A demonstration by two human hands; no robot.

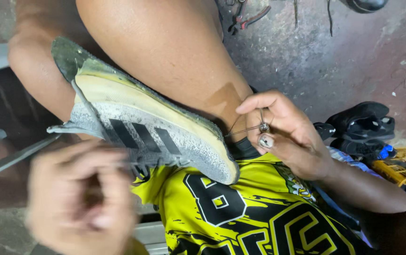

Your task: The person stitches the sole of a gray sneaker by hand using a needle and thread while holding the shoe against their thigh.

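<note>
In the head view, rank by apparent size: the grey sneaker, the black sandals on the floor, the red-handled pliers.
1. grey sneaker, though nearest the camera
2. black sandals
3. red-handled pliers, farthest, so unsure

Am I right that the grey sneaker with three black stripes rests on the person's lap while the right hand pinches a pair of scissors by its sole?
Not quite: the head view shows the right hand pinching thread, not scissors. The grey sneaker does rest on the lap.
</note>
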